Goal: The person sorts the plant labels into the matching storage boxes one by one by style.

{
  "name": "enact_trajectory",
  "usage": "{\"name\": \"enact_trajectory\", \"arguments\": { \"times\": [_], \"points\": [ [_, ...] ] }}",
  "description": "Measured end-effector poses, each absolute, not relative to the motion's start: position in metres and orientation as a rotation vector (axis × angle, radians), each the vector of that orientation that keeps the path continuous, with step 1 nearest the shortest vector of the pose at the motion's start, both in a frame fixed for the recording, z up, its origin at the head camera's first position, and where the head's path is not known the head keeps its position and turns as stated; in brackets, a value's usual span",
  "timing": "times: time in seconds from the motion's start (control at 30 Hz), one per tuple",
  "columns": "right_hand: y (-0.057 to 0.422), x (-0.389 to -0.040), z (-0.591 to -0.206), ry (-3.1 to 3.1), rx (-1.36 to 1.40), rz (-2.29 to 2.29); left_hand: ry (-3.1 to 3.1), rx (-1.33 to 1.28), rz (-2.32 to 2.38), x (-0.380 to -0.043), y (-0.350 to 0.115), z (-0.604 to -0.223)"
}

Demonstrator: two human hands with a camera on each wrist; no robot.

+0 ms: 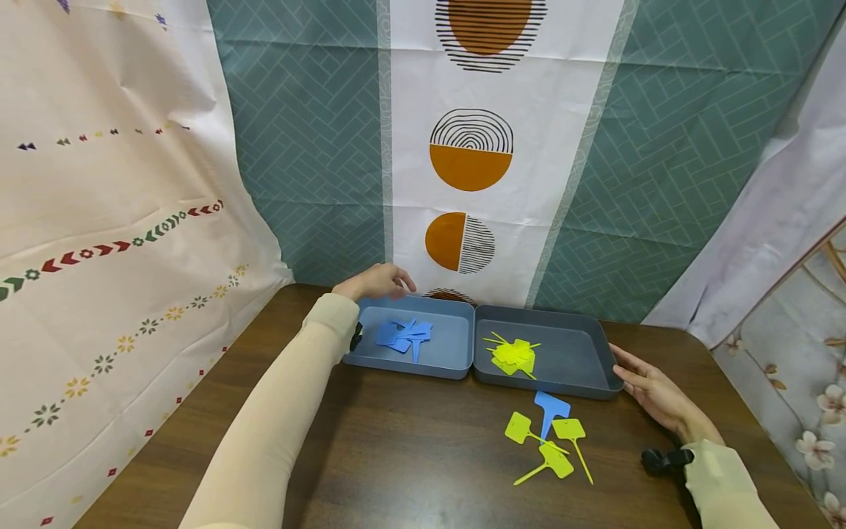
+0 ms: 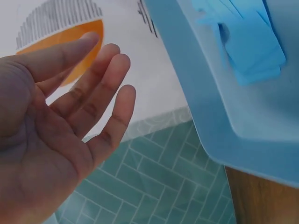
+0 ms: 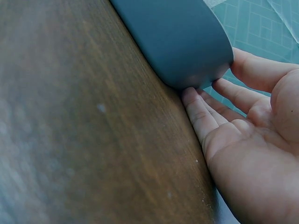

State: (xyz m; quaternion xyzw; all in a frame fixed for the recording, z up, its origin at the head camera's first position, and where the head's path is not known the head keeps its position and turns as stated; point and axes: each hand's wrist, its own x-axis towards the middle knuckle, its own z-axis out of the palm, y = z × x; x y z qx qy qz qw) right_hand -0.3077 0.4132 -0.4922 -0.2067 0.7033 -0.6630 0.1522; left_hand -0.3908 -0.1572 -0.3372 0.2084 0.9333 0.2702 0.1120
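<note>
My left hand (image 1: 380,281) hovers over the back left corner of a blue tray (image 1: 449,364), its fingers loosely bent and nothing in them; the left wrist view shows this hand (image 2: 70,112) beside the tray wall (image 2: 196,93). Several blue T-shaped plant labels (image 1: 413,333) lie piled inside that tray. At the right end of a dark grey tray (image 1: 575,345), my right hand (image 1: 661,397) touches the outer wall. In the right wrist view, its thumb and fingertips (image 3: 191,95) meet the tray's corner (image 3: 201,56) near the base. Yellow plant labels (image 1: 514,356) are heaped inside the grey tray.
On the brown table (image 1: 396,455), in front of the grey tray, lie one blue label (image 1: 550,408) and three yellow labels (image 1: 555,461), partly overlapping. The two trays stand side by side against a patterned curtain (image 1: 317,184). Another cloth (image 1: 99,294) hangs at the left.
</note>
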Motion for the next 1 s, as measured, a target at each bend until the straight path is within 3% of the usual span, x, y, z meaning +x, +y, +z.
{"name": "enact_trajectory", "arguments": {
  "times": [0.53, 1.0],
  "points": [
    [0.415, -0.309, -0.492, 2.071, -0.585, -1.84, 2.623, 0.775, 1.211, -0.372, -0.138, -0.363],
    [0.415, -0.308, -0.493, 2.054, -0.589, -1.858, 2.529, 0.883, 1.441, -0.329, -0.093, -0.385]
  ]
}}
